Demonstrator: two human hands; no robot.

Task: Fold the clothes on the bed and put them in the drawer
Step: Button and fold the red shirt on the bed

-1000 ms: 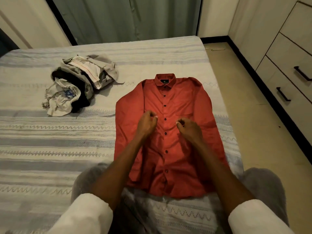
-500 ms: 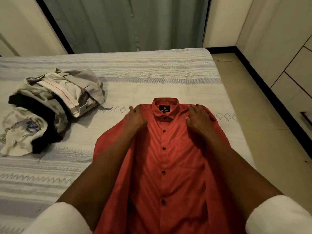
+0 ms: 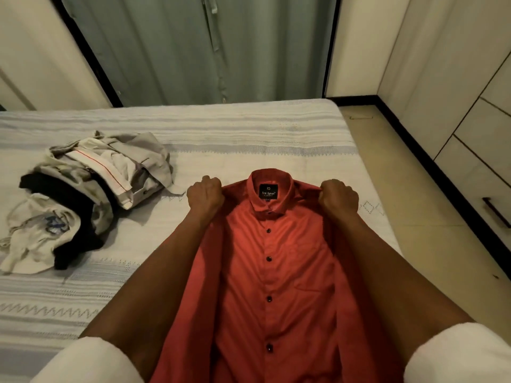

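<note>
Gripping the red button-up shirt (image 3: 276, 286) at both shoulders; left hand (image 3: 205, 195) fisted on the shoulder seam left of the collar, knuckles up, fabric bunched inside the curled fingers; right hand (image 3: 338, 196) likewise curled round the opposite shoulder, thumb side toward the collar; both forearms reach straight out from the bottom of the frame, nearly parallel, rolled white sleeves (image 3: 91, 360) at the lower corners. Shirt lies front-up in the centre and lower centre of the frame, buttoned, dark buttons down the placket, chest pocket on the frame's right, black label showing inside the collar (image 3: 269, 186); its sides rise in folds along the arms, shoulders lifted off the bedspread. Bed (image 3: 249, 139) with pale striped cover fills the middle band. Heap of unfolded clothes (image 3: 83, 194) at mid-left of the frame, well apart from the shirt: grey and cream pieces, something black, a white garment with blue print. Grey-green curtain (image 3: 193, 48) at top centre; drawer fronts (image 3: 481, 172) with a dark handle along the right edge, across a strip of floor.
</note>
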